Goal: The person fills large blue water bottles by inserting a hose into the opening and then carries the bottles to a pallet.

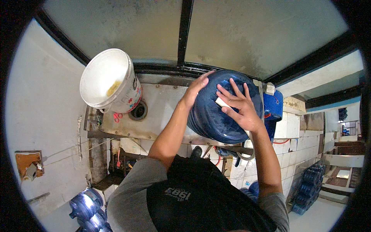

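Note:
A large blue plastic water jug [209,117] rests on the stainless steel counter [162,116], its base turned up towards me. My left hand [194,88] grips the jug's upper left side. Across the base lies my right hand [242,108], fingers spread, with a white hose [222,103] held between thumb and index finger. The hose end points to the upper left over the base; its length passes under my right wrist and hangs below the counter edge. The jug's neck is hidden. Whether water flows from the hose cannot be told.
Left on the counter stands a white plastic bucket [98,69] with a yellow sponge-like piece [114,88] inside. Beside it are a drain hole [138,111] and a red-handled tool [117,116]. A blue drum [272,107] stands right. More jugs [87,203] lie lower left.

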### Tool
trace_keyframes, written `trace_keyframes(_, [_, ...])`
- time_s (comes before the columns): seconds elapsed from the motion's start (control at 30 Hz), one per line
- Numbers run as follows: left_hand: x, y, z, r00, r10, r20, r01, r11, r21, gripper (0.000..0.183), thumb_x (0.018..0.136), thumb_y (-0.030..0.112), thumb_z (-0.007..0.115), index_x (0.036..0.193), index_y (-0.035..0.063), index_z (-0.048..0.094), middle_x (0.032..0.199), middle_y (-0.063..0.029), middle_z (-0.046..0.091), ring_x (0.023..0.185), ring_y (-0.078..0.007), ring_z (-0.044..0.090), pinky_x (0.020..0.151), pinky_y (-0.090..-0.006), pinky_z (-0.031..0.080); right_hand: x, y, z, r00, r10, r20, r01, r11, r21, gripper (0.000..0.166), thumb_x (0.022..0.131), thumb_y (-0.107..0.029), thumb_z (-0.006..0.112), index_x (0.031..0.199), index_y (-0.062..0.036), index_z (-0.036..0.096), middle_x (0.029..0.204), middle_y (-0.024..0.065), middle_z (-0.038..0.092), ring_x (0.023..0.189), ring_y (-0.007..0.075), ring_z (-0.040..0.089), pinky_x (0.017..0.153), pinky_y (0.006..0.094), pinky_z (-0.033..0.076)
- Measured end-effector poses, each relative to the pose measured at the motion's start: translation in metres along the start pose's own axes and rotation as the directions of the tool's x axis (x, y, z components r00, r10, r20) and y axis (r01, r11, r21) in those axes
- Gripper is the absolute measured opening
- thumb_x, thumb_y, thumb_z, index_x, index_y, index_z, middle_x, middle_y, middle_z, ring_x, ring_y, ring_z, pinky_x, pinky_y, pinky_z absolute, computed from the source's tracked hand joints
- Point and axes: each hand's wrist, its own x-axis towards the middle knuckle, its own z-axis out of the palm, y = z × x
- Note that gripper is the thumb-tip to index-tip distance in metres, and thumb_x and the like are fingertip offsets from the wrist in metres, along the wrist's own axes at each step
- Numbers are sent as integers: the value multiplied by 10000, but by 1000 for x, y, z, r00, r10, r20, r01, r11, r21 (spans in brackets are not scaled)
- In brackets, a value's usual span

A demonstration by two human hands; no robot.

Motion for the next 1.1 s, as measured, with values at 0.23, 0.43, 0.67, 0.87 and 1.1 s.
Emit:
trace_keyframes(0.23, [-5, 11, 25, 974, -16, -225, 135, 841, 524, 615, 987, 352, 637, 1472, 2, 495, 1461, -238, 543, 1362, -308, 532, 1152, -437, 396, -3, 6, 2, 999, 37, 3, -37, 999, 36, 470, 995, -382, 609, 1448, -260, 610, 1588, -41, 477, 1577, 311, 215, 1238, 641, -20])
trace_keyframes(0.43, [-6, 29, 19, 995, 100, -1, -48, 489, 871, 585, 1042, 348, 555, 1507, 11, 446, 1518, -241, 493, 1398, -383, 491, 1162, -414, 378, 2, -7, 4, 1000, 1, -24, 0, 999, 50, 436, 992, -396, 615, 1407, -268, 644, 1527, -42, 545, 1559, 291, 268, 1241, 649, -22])
trace_keyframes(0.67, [63, 11, -31, 856, -422, 299, 400, 906, 137, 568, 993, 387, 642, 1443, 50, 563, 1391, -144, 625, 1231, -228, 611, 1079, -370, 470, 1, -12, 6, 998, -52, -21, 55, 985, 164, 385, 953, -345, 693, 1322, -237, 710, 1430, -18, 636, 1509, 253, 386, 1257, 612, 0])
trace_keyframes(0.87, [11, -101, -87, 904, -389, 176, 427, 817, -388, 540, 1018, 374, 600, 1449, 52, 555, 1393, -132, 624, 1235, -227, 611, 1088, -368, 469, 6, -10, 8, 999, 19, -48, -8, 973, 230, 390, 959, -298, 687, 1340, -219, 696, 1453, -15, 619, 1508, 248, 387, 1266, 592, 5])
trace_keyframes(1.1, [-24, -143, -105, 916, -399, -47, 323, 801, -504, 510, 1047, 358, 551, 1456, 54, 545, 1395, -119, 623, 1240, -225, 610, 1098, -366, 468, 16, -17, 7, 967, 210, -147, -226, 969, -101, 413, 1010, -376, 587, 1383, -217, 668, 1570, -16, 503, 1565, 322, 246, 1199, 702, -78])
